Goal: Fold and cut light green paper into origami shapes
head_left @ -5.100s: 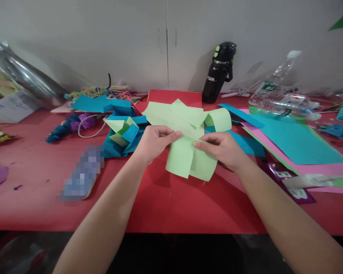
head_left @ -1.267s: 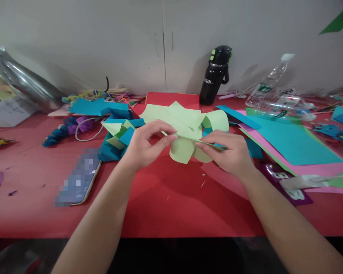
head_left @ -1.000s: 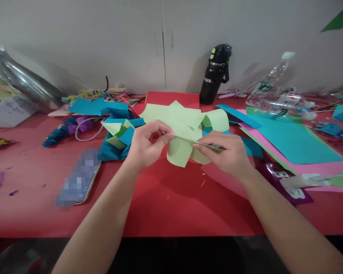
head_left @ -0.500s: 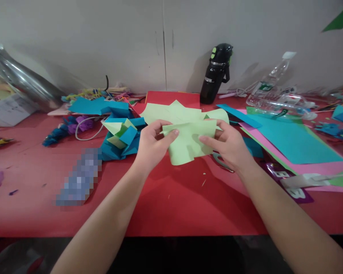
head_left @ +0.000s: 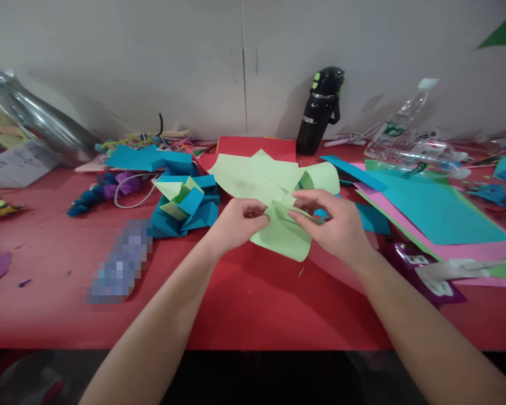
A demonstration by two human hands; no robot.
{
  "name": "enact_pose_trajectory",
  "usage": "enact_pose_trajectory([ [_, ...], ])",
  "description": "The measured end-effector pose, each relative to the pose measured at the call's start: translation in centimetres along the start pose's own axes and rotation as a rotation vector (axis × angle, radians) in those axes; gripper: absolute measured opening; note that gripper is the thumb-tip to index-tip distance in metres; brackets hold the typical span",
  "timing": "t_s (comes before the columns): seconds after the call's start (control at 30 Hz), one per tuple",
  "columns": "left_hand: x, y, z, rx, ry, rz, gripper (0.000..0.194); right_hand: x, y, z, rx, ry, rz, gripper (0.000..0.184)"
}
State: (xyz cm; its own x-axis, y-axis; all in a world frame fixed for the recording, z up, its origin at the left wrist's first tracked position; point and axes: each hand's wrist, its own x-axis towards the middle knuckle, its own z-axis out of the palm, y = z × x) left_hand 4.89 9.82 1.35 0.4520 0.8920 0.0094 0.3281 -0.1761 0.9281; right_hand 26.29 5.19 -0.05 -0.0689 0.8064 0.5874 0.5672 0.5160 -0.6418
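Between my two hands, above the red tabletop, is a piece of light green paper [head_left: 282, 239] with its lower part curving toward me. My left hand [head_left: 242, 225] pinches its left edge between thumb and fingers. My right hand [head_left: 331, 222] is closed on its upper right part, where the paper is bent or creased. Just behind lies a larger pale green sheet [head_left: 244, 169] with pointed edges and a curled right end. Left of my left hand sits a folded blue and green paper piece [head_left: 183, 205].
A black bottle [head_left: 318, 112] leans at the wall. Clear plastic bottles [head_left: 405, 121] and stacked coloured paper [head_left: 442, 208] lie at right, beside a purple packet [head_left: 425, 275]. A metal flask [head_left: 46, 118] and a pixelated object [head_left: 122, 261] are at left. The red table [head_left: 253, 315] ends in front.
The light green paper has gone from spread fairly flat to bent, with its right corner gathered. My hands have come lower and closer together, the right one turning inward.
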Motion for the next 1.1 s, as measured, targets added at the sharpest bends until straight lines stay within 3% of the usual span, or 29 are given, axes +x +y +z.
enact_pose_trajectory([
  [0.07,0.2,-0.3,0.5,-0.042,0.052,0.019,0.006,-0.1,-0.4,0.2,-0.014,-0.056,-0.125,0.018],
  [0.13,0.3,-0.6,0.8,-0.127,0.053,0.004,0.005,-0.1,-0.5,0.4,-0.043,-0.082,-0.22,0.021],
  [0.27,0.5,-0.8,0.9,-0.295,0.063,-0.066,0.01,-0.1,-0.5,0.6,-0.1,-0.133,-0.28,0.024],
  [0.4,0.6,-0.5,0.4,-0.397,0.121,-0.081,0.016,-0.1,-0.4,0.8,-0.016,-0.074,-0.107,0.035],
  [0.53,0.7,-0.5,0.0,-0.473,0.173,-0.063,0.027,0.3,0.6,0.7,0.275,0.108,0.253,0.063],
  [0.67,0.6,-0.5,-0.1,-0.498,0.125,-0.034,0.027,0.5,1.6,0.5,0.638,-0.066,0.566,0.045],
  [0.77,0.5,-0.4,-0.2,-0.482,0.07,-0.071,0.024,0.4,1.9,0.8,0.746,-0.109,0.606,0.034],
  [1.1,0.3,0.1,-0.7,-0.457,0.031,-0.056,0.021,0.4,1.8,0.9,0.771,-0.038,0.619,0.034],
])
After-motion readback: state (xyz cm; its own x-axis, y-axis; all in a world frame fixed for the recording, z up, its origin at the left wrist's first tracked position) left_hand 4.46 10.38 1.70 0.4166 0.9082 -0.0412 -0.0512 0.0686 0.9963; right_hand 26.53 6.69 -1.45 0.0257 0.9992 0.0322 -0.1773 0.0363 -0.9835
